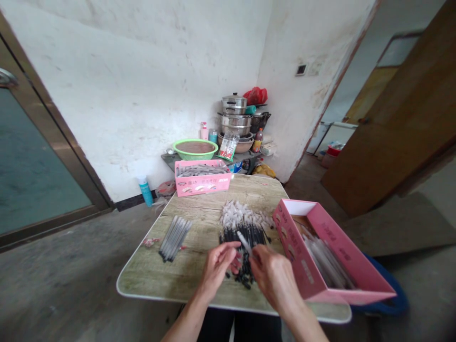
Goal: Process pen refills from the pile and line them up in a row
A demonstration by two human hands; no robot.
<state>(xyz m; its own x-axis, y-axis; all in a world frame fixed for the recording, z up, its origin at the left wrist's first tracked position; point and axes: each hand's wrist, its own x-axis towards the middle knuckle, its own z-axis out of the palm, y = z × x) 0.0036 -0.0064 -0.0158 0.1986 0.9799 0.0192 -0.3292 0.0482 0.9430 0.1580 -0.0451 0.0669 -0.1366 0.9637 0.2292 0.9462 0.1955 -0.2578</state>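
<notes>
My right hand [272, 273] is closed around a slim whitish, translucent pen barrel [243, 241], which points up and away from me. My left hand [218, 266] is beside it, fingers apart and curved, with nothing visible in them. Under both hands lies a pile of thin black sticks [254, 233] that look like pen refills. Just beyond it, small whitish pieces [235, 213] are heaped; their exact kind is too small to tell. To the left, several greyish pens [175, 237] with dark ends lie side by side in a row.
A pink box [295, 256] with long clear tubes [329, 261] stands at the table's right edge. Another pink box [203, 186], full of greyish pens, is at the back left. Behind the wooden table [199, 218], a green basin [195, 154] and stacked pots [235, 124] sit on a low stand.
</notes>
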